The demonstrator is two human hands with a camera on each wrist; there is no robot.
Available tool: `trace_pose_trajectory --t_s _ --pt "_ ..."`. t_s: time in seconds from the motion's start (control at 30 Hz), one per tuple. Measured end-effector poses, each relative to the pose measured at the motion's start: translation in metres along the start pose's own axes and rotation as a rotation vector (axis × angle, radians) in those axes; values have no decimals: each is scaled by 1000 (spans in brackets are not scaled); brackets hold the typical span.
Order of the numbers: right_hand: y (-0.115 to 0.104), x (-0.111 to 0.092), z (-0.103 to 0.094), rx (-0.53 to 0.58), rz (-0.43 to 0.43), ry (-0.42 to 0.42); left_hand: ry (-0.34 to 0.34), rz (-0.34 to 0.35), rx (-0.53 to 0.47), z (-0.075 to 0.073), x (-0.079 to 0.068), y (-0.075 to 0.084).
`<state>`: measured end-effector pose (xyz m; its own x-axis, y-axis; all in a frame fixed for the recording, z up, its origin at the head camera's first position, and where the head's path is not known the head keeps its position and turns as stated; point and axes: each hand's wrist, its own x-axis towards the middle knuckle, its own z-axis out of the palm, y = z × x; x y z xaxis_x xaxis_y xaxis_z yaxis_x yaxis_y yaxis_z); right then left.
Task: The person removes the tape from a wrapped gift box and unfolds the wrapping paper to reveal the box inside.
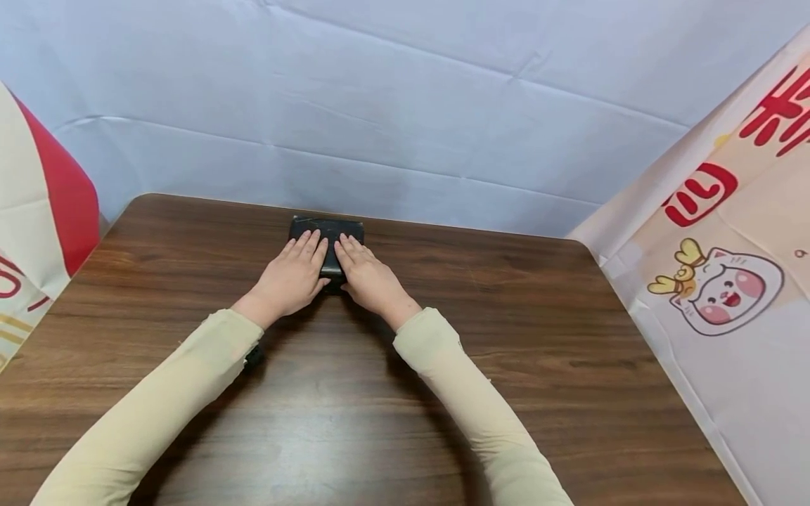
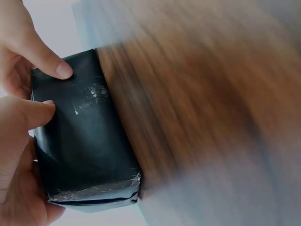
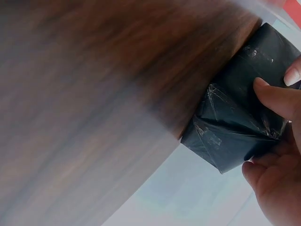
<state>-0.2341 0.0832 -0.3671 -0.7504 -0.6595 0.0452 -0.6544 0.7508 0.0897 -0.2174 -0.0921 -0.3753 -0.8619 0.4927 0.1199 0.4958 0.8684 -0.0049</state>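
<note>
A black wrapped box [image 1: 325,226] lies on the brown table near its far edge, its wrapping creased and scuffed at the ends. My left hand [image 1: 292,277] rests on the box's left half, fingers stretched flat over the top. On the right half lies my right hand [image 1: 375,281], its fingers straight too and angled toward the left ones. In the left wrist view the left thumb [image 2: 35,113] touches the near side of the box [image 2: 89,141], with the right thumb [image 2: 44,59] close by. The right wrist view shows the right thumb [image 3: 277,99] on that same side.
The wood-grain table [image 1: 538,351] spreads out on both sides and in front of the box. A pale cloth backdrop [image 1: 405,105] hangs right behind the far edge. Printed banners [image 1: 728,295] stand at the left and right. A small dark object [image 1: 254,356] shows under the left cuff.
</note>
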Motion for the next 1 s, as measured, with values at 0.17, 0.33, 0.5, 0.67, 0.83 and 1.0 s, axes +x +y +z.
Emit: trace_pose_trajectory --t_s 0.17,0.33,0.5,0.67,0.83,1.0 --pt "6 -10 0 8 9 8 12 5 4 0 2 11" --pt "14 -21 1 45 11 27 8 15 12 -1 6 21" --pt "20 -29 0 65 12 42 19 20 10 2 10 30" --pt "24 -38 1 79 15 48 29 23 -3 4 12 38" --pt "28 -45 2 86 30 64 15 24 1 2 14 46" --pt "29 -47 2 118 48 62 -3 18 22 -1 18 51"
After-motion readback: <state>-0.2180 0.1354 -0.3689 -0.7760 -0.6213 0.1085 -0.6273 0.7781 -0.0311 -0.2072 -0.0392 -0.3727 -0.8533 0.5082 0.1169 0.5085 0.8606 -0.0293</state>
